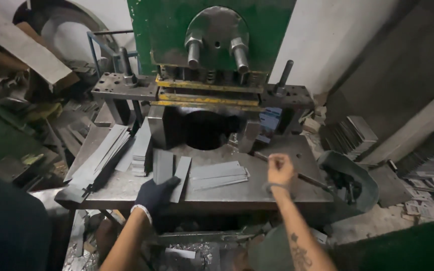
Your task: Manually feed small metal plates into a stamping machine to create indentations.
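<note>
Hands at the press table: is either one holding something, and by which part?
The gloved left hand grips the near ends of two flat metal strips. The bare right hand pinches a thin metal rod along its length, near the far end.

Die opening (208,131) in the press was too dark to see inside. Left hand (155,194) in a dark glove hid the near ends of 2 strips (171,168). Rod (297,174) tip vanished behind the bucket (350,176).

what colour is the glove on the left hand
Dark navy, nearly black, with a white cuff; the left hand shows in the head view.
</note>
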